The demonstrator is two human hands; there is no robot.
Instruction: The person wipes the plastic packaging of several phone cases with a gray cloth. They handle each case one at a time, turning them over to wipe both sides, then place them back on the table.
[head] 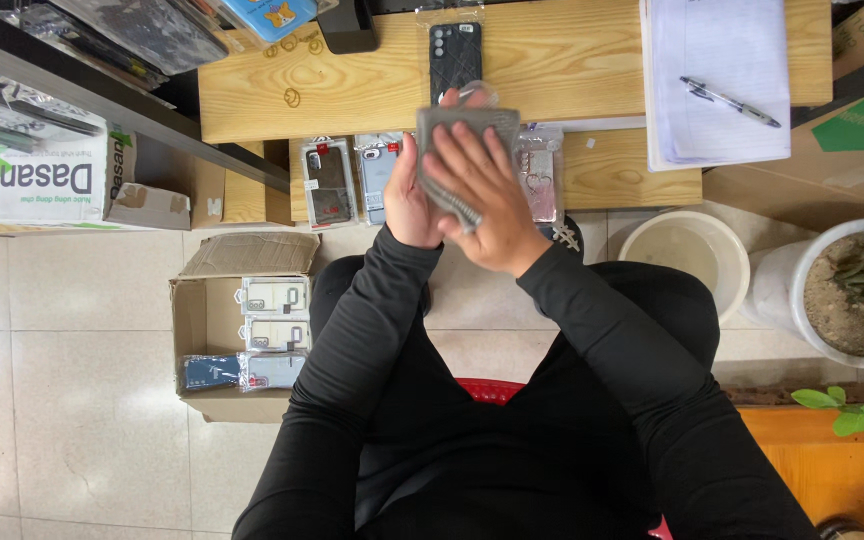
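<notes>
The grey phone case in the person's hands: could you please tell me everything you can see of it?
The grey phone case is a flat, rectangular piece with a finely ribbed or woven-looking surface, held up over the front edge of the wooden desk. The left hand supports it from the left side and behind, while the right hand lies across its front, fingers spread, covering most of the lower part. Only the top band and a strip at the lower right show. A bit of clear wrapping seems to peek out above it.

Bare wooden desk (pixel 552 60) upper centre lies open; packaged phone cases (pixel 352 180) and paper stack (pixel 717 80) crowd either side.
</notes>
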